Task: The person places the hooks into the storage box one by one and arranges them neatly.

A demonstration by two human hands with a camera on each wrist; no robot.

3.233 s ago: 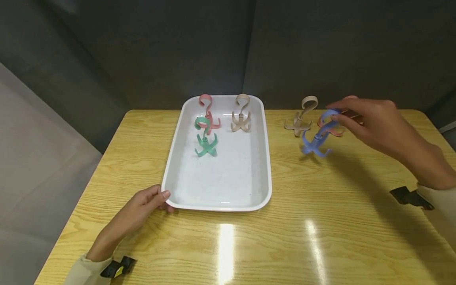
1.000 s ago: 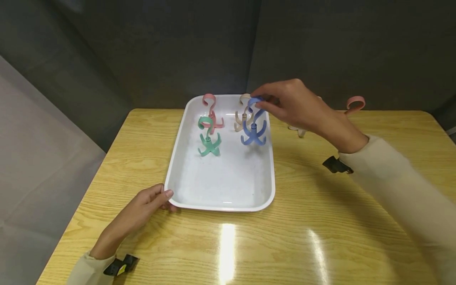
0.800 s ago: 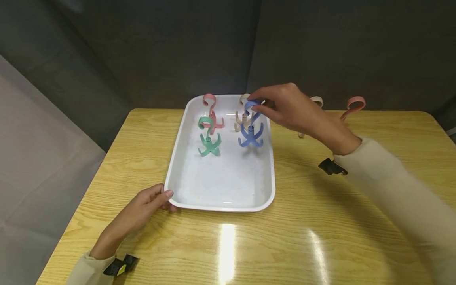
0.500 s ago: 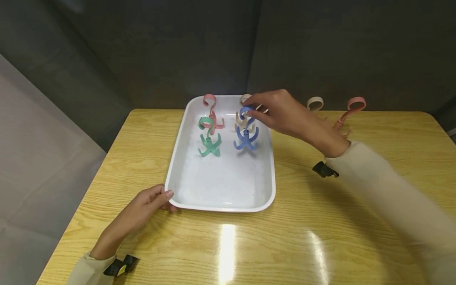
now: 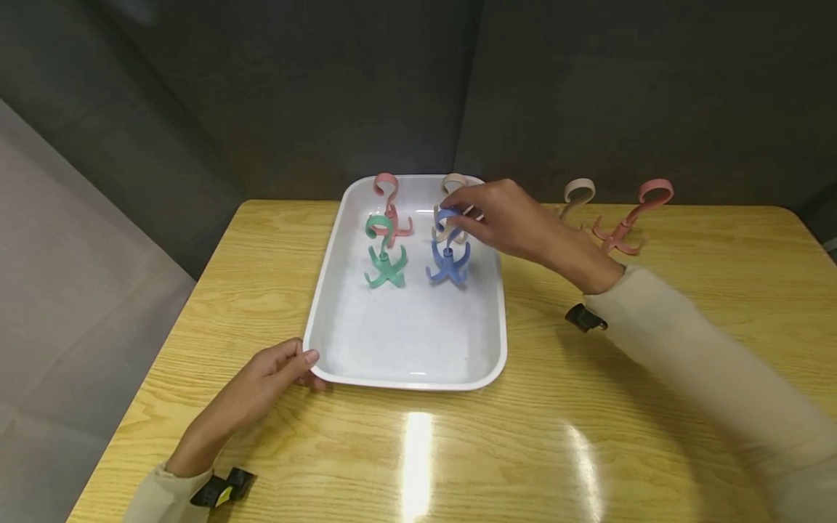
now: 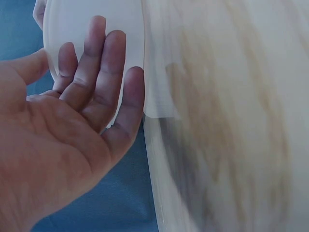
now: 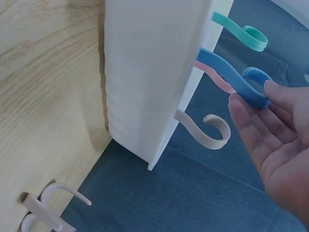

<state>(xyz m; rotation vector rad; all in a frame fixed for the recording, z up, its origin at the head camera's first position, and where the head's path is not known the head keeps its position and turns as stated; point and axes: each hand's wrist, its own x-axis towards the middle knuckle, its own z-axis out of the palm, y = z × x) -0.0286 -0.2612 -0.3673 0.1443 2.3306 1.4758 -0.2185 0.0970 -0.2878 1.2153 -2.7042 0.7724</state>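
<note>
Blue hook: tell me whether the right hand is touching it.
Touching. The right wrist view shows the right hand pinching the blue hook, its thumb against the curled end.

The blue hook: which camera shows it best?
The head view: it shows the blue four-pronged hook nearly whole, prongs included, within the white tray. The right wrist view shows its curled top pinched by the right hand; the white tray hides its prongs. The left wrist view misses it.
</note>
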